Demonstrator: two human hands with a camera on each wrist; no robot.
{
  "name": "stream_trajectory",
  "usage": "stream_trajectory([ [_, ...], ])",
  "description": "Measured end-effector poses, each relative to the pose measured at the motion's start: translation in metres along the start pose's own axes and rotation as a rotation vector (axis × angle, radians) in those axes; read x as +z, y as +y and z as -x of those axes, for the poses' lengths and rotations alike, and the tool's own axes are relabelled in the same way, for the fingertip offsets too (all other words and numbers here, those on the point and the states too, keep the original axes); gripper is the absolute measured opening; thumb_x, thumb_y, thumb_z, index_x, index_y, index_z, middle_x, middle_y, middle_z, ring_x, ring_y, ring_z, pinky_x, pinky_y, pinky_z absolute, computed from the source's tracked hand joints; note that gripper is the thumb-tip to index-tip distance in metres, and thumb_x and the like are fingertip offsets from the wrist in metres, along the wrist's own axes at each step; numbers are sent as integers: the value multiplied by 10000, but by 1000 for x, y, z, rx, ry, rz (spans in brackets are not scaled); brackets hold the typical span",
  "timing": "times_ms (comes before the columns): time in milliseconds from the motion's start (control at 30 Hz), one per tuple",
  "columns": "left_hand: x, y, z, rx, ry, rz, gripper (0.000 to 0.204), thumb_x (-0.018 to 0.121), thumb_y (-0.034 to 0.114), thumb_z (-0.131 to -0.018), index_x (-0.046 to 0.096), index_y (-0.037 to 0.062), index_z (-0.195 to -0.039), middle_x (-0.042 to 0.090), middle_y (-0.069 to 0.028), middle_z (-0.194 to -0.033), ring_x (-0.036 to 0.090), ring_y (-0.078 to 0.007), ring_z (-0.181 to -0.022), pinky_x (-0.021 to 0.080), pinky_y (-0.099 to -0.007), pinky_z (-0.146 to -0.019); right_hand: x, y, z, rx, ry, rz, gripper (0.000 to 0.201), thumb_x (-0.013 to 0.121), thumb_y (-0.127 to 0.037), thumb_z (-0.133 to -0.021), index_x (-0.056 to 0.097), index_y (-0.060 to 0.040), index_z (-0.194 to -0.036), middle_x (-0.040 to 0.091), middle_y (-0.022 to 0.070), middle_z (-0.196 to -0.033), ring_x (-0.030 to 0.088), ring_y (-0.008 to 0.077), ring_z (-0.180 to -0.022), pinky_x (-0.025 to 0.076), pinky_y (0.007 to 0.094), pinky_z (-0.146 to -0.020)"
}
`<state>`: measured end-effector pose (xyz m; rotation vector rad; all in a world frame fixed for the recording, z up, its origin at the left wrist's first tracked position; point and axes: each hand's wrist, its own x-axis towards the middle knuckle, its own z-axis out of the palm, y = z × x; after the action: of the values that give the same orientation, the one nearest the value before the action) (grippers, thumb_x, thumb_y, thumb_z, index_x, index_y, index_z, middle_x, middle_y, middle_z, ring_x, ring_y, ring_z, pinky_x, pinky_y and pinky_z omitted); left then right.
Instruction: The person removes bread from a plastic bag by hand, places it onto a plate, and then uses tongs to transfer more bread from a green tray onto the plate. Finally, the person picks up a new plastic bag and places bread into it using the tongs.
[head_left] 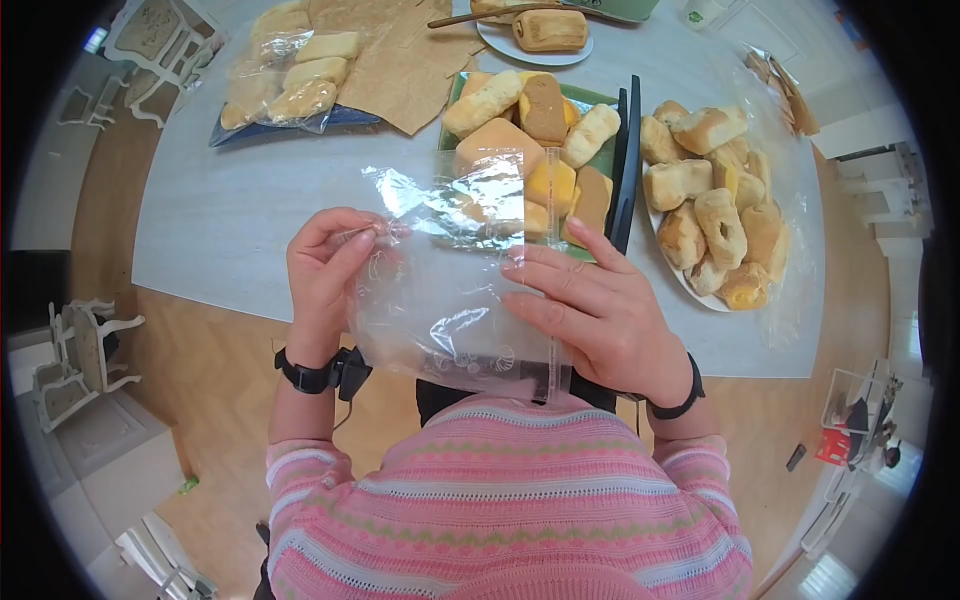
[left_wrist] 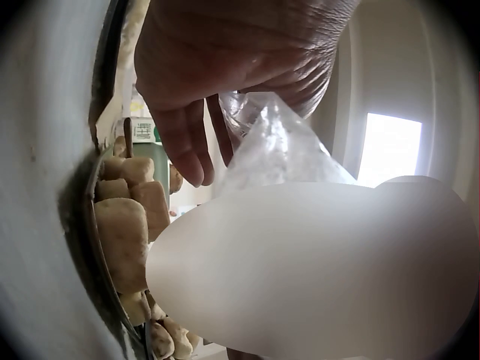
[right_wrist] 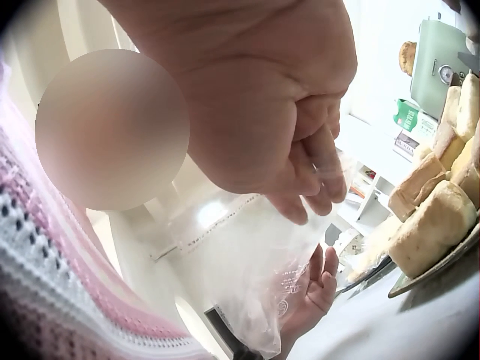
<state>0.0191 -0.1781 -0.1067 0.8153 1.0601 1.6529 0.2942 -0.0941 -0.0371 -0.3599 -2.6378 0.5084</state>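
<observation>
A clear plastic bag (head_left: 440,310) with small printed marks hangs flat between both hands, in front of the striped sweater. At its upper left edge, my left hand (head_left: 330,265) pinches the film between thumb and fingers; gathered film shows under that hand (left_wrist: 232,75) in the left wrist view. My right hand (head_left: 600,315) lies along the bag's right side, fingers fairly straight and spread against the film near its edge strip. The right wrist view shows this hand (right_wrist: 277,127) above the bag (right_wrist: 255,255). Behind the bag, a green tray (head_left: 450,140) bears several bread pieces.
Black tongs (head_left: 630,160) lie along the tray's right side. A white plate (head_left: 690,285) of bread rolls is farther right, beside clear plastic. Bagged rolls (head_left: 310,80) and brown paper (head_left: 410,60) lie at back left. A smaller plate (head_left: 560,60) with bread stands at the back.
</observation>
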Motion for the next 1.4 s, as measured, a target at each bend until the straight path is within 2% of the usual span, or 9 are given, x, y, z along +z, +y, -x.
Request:
stream_trajectory([
  [300, -9, -13, 1, 206, -62, -64, 130, 607, -52, -889, 617, -24, -1016, 678, -156, -989, 682, -267, -925, 581, -388, -768, -5, 13, -7, 168, -66, -658, 523, 640, -226, -835, 539, 16, -1287, 640, 132, -1210, 596, 300, -1160, 353, 463, -1080],
  [400, -7, -14, 3, 296, -67, -95, 142, 595, -79, -884, 619, -25, -1014, 678, -162, -991, 683, -270, -921, 576, -398, -784, -4, 6, -12, 467, -70, -837, 381, 691, -96, -826, 605, 30, -1174, 641, 174, -1161, 636, 281, -1051, 424, 424, -999],
  [500, -4, -17, 4, 343, -131, -250, 299, 578, -73, -868, 570, 5, -1156, 653, -178, -1074, 679, -276, -899, 578, -384, -763, 7, 9, -20, 536, -137, -836, 246, 708, -108, -827, 683, 0, -1046, 633, 182, -1185, 629, 261, -1074, 438, 376, -958],
  [667, 33, -8, 5, 166, 67, -36, 648, 632, -32, -876, 316, 0, -1441, 658, -217, -1078, 668, -332, -997, 543, -398, -882, 22, 23, -24, 236, 83, -977, 99, 710, -87, -819, 728, -25, -894, 556, 173, -1320, 511, 310, -1235, 367, 397, -1035],
  [833, 24, -16, 10, -100, -73, 123, 535, 567, 110, -954, 353, 26, -1437, 645, -221, -1115, 663, -350, -1003, 537, -424, -890, 19, 25, -28, 140, 59, -1060, 74, 731, -92, -794, 739, -40, -847, 471, 187, -1414, 391, 342, -1346, 272, 442, -1105],
  [900, 16, -24, 13, -212, -157, 115, 482, 532, 168, -984, 382, 33, -1421, 641, -224, -1121, 666, -352, -987, 540, -437, -886, 19, 25, -28, 95, 72, -915, 122, 729, -95, -790, 733, -37, -898, 490, 189, -1391, 423, 330, -1326, 309, 422, -1087],
  [1133, 0, -29, 7, -150, 38, 375, 361, 442, 272, -1022, 488, 44, -1298, 647, -201, -1074, 683, -335, -881, 582, -474, -756, -9, 22, 6, 247, 341, -780, 231, 703, -61, -797, 686, 0, -1019, 638, 155, -1178, 592, 301, -1120, 451, 359, -954],
  [1300, -8, -34, 6, -187, 166, 424, 341, 450, 271, -1014, 497, 75, -1289, 643, -186, -1067, 680, -331, -847, 583, -458, -712, 15, 41, 38, 831, 589, -139, 264, 702, -103, -833, 658, 15, -1065, 666, 106, -945, 641, 185, -748, 515, 325, -673],
  [1400, -6, -38, 7, -228, 225, 447, 331, 457, 275, -1008, 506, 88, -1276, 640, -180, -1073, 675, -335, -853, 578, -454, -709, 27, 53, 51, 949, 461, 185, 264, 715, -159, -839, 656, 10, -1033, 636, 95, -832, 596, 191, -607, 478, 332, -560],
])
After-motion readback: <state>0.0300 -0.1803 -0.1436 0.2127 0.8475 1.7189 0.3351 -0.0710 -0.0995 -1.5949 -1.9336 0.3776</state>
